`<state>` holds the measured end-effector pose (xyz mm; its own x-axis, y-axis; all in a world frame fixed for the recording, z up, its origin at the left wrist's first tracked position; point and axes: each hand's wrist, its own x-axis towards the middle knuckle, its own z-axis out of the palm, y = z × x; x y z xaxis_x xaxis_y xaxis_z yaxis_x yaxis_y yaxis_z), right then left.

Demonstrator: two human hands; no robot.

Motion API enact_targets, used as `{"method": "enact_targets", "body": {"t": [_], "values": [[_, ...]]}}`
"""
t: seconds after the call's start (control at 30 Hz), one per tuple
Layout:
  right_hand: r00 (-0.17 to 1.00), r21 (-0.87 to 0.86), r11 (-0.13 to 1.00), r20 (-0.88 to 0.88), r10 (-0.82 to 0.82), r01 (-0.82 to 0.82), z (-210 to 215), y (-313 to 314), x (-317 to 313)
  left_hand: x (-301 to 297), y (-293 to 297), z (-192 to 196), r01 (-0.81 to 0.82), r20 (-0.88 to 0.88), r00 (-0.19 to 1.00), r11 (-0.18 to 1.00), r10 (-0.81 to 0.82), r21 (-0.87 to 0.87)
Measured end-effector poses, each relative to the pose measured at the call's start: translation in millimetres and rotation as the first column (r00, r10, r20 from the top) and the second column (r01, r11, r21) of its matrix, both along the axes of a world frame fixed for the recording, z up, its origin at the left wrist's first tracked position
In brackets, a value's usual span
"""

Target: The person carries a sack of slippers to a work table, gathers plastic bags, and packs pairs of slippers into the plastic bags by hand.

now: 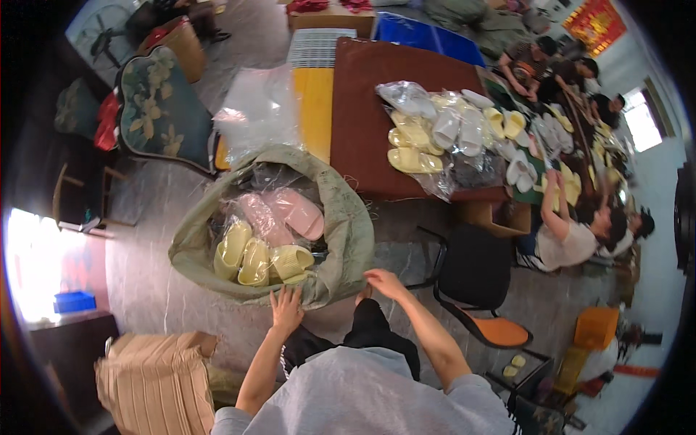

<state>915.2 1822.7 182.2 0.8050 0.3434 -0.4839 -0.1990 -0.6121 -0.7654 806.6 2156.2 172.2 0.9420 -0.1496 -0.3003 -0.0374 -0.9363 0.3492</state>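
Big green sack (pixel 348 225) sat open on floor, just ahead of both hands. Left hand (pixel 286 310) lay flat, fingers spread, on sack's near rim. Right hand (pixel 383 281) touched rim too; grip hard to tell. Yellow slippers (pixel 255 259) and pink slippers (pixel 293 212) in clear bags inside sack, lower ones hidden.

Both hands (pixel 287 310) (pixel 382 283) forward, fingers spread
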Motion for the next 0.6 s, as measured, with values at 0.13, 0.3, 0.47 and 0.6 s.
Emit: {"method": "enact_targets", "body": {"t": [0.13, 0.3, 0.47, 0.6], "values": [[0.996, -0.001, 0.999, -0.083, -0.04, 0.04, -6.3, -69.0, 24.8, -3.9, -47.2, 4.2, -0.196, -0.08, 0.977, 0.979, 0.2, 0.048], [0.998, -0.062, 0.997, 0.033, 0.049, -0.047, 2.4, -86.2, 74.6, 1.6, -78.1, 19.6, -0.406, -0.052, 0.914, 0.911, 0.403, -0.075], [0.97, 0.006, 0.985, 0.176, 0.167, -0.171, 9.5, -44.1, 138.4, -22.1, -77.9, 14.2, -0.536, 0.005, 0.825, 0.787, 0.565, -0.306], [0.941, 0.073, 0.98, 0.301, 0.155, -0.185, 23.3, -9.6, 215.6, -33.0, -93.5, 25.6, -0.691, -0.1, 0.693, 0.617, 0.714, -0.377]]}}
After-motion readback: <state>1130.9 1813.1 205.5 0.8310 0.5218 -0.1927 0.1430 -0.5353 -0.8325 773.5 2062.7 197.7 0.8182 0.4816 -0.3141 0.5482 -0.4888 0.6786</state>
